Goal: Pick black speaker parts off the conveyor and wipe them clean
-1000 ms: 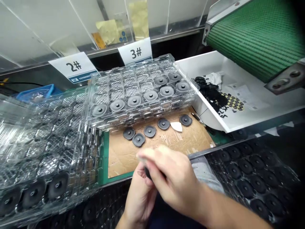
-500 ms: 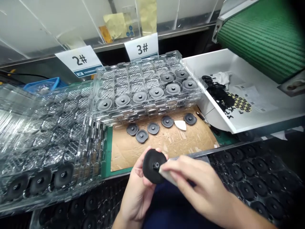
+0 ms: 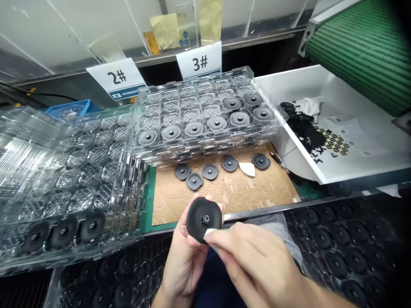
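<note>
My left hand (image 3: 183, 256) grips a round black disc (image 3: 196, 218) by its edge, its face with a small raised hub turned up. A small white pad (image 3: 209, 231) is pinched in my right hand (image 3: 257, 252). Most of that pad is hidden by the fingers; its visible tip meets the disc's lower right face. Beyond my hands, several similar dark discs (image 3: 210, 171) lie on a cardboard sheet (image 3: 180, 206). Among them rests a white three-cornered pad (image 3: 247, 169).
Behind the cardboard stands a stack of clear trays (image 3: 205, 143), the top one partly filled with discs. More clear trays (image 3: 80, 188) are at left. A white bin (image 3: 308, 162) with small black parts is at right, below a green conveyor belt (image 3: 362, 47). Disc-filled trays (image 3: 346, 244) sit lower right.
The white pad in my right hand has moved left and down across the disc, toward its lower edge. My left hand still holds the disc. The whole view has shifted slightly.
</note>
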`<move>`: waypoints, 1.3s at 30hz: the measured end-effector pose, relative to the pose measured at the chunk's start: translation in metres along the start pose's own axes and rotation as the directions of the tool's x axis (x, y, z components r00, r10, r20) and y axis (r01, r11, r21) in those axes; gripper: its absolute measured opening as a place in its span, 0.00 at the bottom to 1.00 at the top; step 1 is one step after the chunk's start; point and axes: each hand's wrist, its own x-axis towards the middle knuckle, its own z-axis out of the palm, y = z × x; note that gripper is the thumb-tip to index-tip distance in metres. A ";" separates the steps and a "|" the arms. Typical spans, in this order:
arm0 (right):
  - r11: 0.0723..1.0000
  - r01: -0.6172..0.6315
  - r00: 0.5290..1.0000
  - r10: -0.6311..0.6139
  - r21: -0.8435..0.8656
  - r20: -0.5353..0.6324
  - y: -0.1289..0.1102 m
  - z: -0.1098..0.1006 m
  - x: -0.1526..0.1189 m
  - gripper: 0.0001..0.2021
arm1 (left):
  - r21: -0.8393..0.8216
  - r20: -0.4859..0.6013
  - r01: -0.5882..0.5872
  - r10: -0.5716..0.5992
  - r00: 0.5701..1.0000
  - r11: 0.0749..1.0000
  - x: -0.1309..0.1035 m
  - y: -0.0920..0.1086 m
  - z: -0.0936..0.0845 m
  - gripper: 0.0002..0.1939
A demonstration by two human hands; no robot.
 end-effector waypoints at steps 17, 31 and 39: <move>0.983 -0.138 0.967 0.161 0.121 -0.199 0.005 0.008 0.002 0.12 | 0.003 -0.026 -0.060 0.060 0.998 0.998 -0.019 -0.003 -0.015 0.30; 0.912 -0.352 0.934 0.357 0.209 0.016 0.010 0.020 -0.019 0.09 | -0.074 -0.015 -0.058 0.057 0.998 0.996 -0.019 0.014 -0.032 0.32; 0.879 -0.458 0.866 0.475 0.128 -0.159 0.007 0.008 -0.020 0.12 | -0.087 0.124 0.009 0.002 0.992 0.996 -0.019 0.010 -0.028 0.31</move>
